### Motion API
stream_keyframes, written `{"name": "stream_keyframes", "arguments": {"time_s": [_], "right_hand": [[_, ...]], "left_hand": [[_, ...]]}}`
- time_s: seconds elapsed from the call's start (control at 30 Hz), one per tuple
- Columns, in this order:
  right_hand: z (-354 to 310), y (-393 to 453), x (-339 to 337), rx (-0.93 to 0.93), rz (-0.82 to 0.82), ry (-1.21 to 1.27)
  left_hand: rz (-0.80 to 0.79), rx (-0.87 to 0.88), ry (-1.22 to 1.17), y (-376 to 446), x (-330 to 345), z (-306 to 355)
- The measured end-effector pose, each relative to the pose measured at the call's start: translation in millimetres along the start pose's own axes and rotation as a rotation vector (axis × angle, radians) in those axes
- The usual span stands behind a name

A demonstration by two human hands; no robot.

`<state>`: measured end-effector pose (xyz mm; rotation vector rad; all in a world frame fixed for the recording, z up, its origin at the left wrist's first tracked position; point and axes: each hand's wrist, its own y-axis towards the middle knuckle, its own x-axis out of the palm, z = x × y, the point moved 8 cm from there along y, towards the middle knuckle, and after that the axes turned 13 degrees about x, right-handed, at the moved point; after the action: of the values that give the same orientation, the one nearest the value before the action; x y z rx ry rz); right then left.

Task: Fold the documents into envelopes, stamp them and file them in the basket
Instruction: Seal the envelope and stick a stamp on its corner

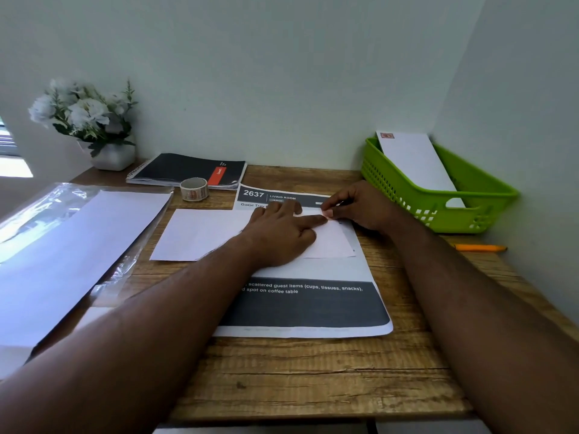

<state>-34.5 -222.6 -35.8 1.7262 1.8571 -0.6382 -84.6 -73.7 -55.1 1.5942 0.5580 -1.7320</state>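
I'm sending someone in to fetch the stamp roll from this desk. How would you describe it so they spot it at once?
On the wooden desk, look toward the back left, in front of the black spiral notebook and right of the white flowers. The stamp roll stands there on its edge: a small pale ring of tape with a reddish stamp showing on its side, the only round thing among flat papers.

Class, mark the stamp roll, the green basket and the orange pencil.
stamp roll (pixel 194 189), head view, on its outer printed side.
green basket (pixel 407 195), head view, on its slotted front wall.
orange pencil (pixel 479 247), head view, mid-shaft.
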Motion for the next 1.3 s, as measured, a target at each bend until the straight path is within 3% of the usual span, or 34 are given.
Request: {"name": "stream_keyframes", "arguments": {"time_s": [0.5,0.83,1.3], "right_hand": [[-2.2,1.4,1.3,-0.045,-0.031,-0.141],[4.3,3.3,-4.3,-0.024,0.085,-0.124],[0.5,-2.6,-4.3,-0.020,-0.047,-0.168]], "left_hand": [[-0.009,0.009,-0.005,1.2,0.3,-0.2],[-0.028,0.009,0.022,1.5,1.0,0.3],[-0.032,-0.030,0.046,-0.1,-0.3,0.4]]}}
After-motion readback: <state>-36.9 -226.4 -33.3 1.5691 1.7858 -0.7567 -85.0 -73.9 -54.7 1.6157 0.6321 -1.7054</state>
